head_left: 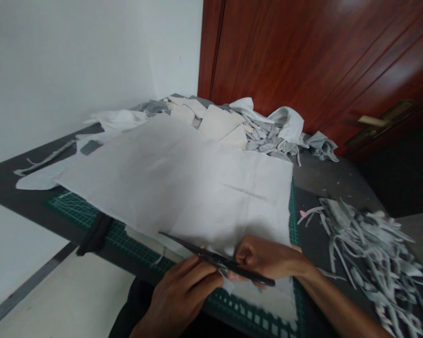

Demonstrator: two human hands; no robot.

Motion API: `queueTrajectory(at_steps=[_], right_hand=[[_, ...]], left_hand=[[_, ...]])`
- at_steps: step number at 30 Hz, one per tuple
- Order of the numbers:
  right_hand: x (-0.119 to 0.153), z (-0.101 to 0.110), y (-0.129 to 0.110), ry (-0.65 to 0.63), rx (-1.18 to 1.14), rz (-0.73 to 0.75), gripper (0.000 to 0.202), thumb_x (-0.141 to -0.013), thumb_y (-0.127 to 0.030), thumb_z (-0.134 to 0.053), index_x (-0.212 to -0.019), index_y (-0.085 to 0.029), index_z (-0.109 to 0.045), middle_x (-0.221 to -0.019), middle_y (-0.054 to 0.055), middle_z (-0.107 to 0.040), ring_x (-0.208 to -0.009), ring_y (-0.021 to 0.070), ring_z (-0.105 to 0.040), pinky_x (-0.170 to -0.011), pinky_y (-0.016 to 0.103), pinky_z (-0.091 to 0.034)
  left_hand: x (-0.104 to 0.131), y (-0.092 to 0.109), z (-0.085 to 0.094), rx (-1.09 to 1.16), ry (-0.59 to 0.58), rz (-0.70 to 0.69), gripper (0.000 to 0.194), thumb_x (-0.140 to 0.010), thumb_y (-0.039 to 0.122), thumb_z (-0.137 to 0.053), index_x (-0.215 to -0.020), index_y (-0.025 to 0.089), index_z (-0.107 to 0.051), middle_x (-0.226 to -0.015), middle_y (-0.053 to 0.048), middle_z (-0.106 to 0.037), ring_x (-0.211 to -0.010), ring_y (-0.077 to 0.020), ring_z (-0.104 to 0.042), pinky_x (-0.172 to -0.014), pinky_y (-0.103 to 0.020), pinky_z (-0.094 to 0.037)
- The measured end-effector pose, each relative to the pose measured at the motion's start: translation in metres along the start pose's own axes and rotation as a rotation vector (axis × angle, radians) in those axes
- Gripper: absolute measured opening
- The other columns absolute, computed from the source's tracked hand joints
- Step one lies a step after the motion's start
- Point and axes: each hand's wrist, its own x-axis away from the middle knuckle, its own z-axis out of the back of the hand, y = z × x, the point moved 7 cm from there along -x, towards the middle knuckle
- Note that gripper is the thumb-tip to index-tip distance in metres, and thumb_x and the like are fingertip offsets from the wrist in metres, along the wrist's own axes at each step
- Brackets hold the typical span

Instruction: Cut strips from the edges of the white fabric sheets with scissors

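A pair of black scissors (216,259) lies slantwise over the near edge of a large white cloth (197,178), its tips pointing to the far left. My right hand (264,257) is closed around the scissors' handle, its fingers curled and partly hidden. Close to the scissors' pivot, my left hand (186,291) has its fingers bent together at the cloth's near edge, gripping the cloth there. A narrow part of the cloth (278,298) hangs on the near side of my right hand. Beneath the cloth is a green cutting mat (75,210).
Cream and grey fabric scraps (220,123) are heaped along the back by the wall. A tangle of grey fabric strips (368,253) lies on the right of the dark table (312,188). At the left edge sits a black object (96,234). Behind stands a reddish wooden door (285,56).
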Motion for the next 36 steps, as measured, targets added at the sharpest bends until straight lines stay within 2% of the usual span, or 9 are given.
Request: queueTrajectory(at_steps=[3, 9, 13, 17, 20, 26, 30, 34, 36], right_hand=[[0.0, -0.002, -0.001, -0.047, -0.03, 0.017, 0.049, -0.078, -0.058, -0.076, -0.062, -0.016, -0.058, -0.05, -0.005, -0.055, -0.04, 0.0039, -0.043, -0.038, 0.017, -0.031], [0.001, -0.006, -0.004, -0.172, -0.021, 0.06, 0.046, -0.081, -0.055, -0.072, -0.063, -0.016, -0.057, -0.049, -0.005, -0.053, -0.042, 0.0043, -0.043, -0.041, 0.017, -0.032], [0.006, -0.004, -0.003, -0.174, -0.001, 0.054, 0.038, -0.081, -0.047, -0.069, -0.063, -0.016, -0.057, -0.049, -0.005, -0.053, -0.041, 0.0046, -0.043, -0.04, 0.017, -0.031], [0.011, -0.007, 0.001, -0.172, 0.003, 0.014, 0.024, -0.078, -0.035, -0.068, -0.067, -0.015, -0.059, -0.052, -0.005, -0.055, -0.044, 0.0053, -0.046, -0.041, 0.016, -0.032], [0.011, -0.009, 0.004, -0.157, 0.024, -0.038, 0.02, -0.075, -0.031, -0.072, -0.072, -0.014, -0.062, -0.057, -0.004, -0.058, -0.048, 0.0064, -0.05, -0.042, 0.016, -0.035], [0.002, -0.011, -0.012, -0.156, 0.019, -0.019, 0.032, -0.075, -0.044, -0.074, -0.072, -0.015, -0.062, -0.053, -0.006, -0.056, -0.045, 0.0057, -0.049, -0.042, 0.017, -0.036], [-0.002, -0.013, -0.023, -0.179, -0.03, 0.009, 0.041, -0.076, -0.052, -0.073, -0.065, -0.017, -0.056, -0.049, -0.007, -0.052, -0.042, 0.0038, -0.044, -0.041, 0.016, -0.033], [0.0, -0.015, -0.018, -0.199, -0.006, -0.037, 0.053, -0.077, -0.062, -0.073, -0.06, -0.017, -0.052, -0.048, -0.006, -0.052, -0.041, 0.0027, -0.043, -0.041, 0.015, -0.033], [0.002, -0.015, -0.014, -0.204, -0.015, -0.052, 0.055, -0.075, -0.065, -0.074, -0.06, -0.016, -0.053, -0.05, -0.006, -0.053, -0.043, 0.0032, -0.046, -0.041, 0.014, -0.034]], left_hand=[[0.0, -0.001, 0.001, -0.005, 0.008, -0.002, 0.032, -0.107, 0.022, -0.042, -0.094, 0.022, -0.071, -0.09, 0.003, -0.076, -0.084, -0.0116, -0.067, -0.084, -0.019, -0.051], [0.002, 0.0, 0.002, 0.014, -0.01, 0.002, 0.031, -0.107, 0.023, -0.042, -0.097, 0.023, -0.071, -0.092, 0.003, -0.076, -0.086, -0.0117, -0.067, -0.082, -0.02, -0.052], [0.005, 0.002, 0.004, 0.033, 0.021, -0.021, 0.029, -0.106, 0.019, -0.044, -0.094, 0.021, -0.07, -0.091, 0.003, -0.076, -0.084, -0.0115, -0.067, -0.081, -0.02, -0.052], [0.006, 0.002, 0.011, 0.018, 0.12, -0.03, 0.03, -0.106, 0.02, -0.044, -0.091, 0.021, -0.069, -0.084, 0.002, -0.074, -0.081, -0.011, -0.066, -0.079, -0.019, -0.051], [0.006, 0.002, 0.014, 0.019, 0.163, -0.037, 0.028, -0.106, 0.018, -0.045, -0.091, 0.021, -0.069, -0.084, 0.001, -0.073, -0.08, -0.011, -0.066, -0.079, -0.019, -0.051], [0.008, 0.001, 0.012, 0.04, 0.127, -0.029, 0.027, -0.106, 0.019, -0.046, -0.095, 0.022, -0.071, -0.089, 0.001, -0.075, -0.083, -0.0119, -0.067, -0.082, -0.02, -0.051], [0.009, 0.001, 0.012, 0.053, 0.124, -0.038, 0.027, -0.105, 0.018, -0.047, -0.095, 0.021, -0.071, -0.088, 0.001, -0.074, -0.082, -0.0116, -0.067, -0.08, -0.02, -0.051], [0.009, 0.003, 0.012, 0.066, 0.121, -0.062, 0.026, -0.105, 0.017, -0.047, -0.093, 0.021, -0.07, -0.088, 0.001, -0.075, -0.082, -0.0116, -0.067, -0.08, -0.021, -0.051], [0.009, 0.004, 0.013, 0.073, 0.127, -0.071, 0.03, -0.106, 0.018, -0.045, -0.089, 0.021, -0.069, -0.084, 0.001, -0.074, -0.077, -0.011, -0.065, -0.074, -0.021, -0.05]])
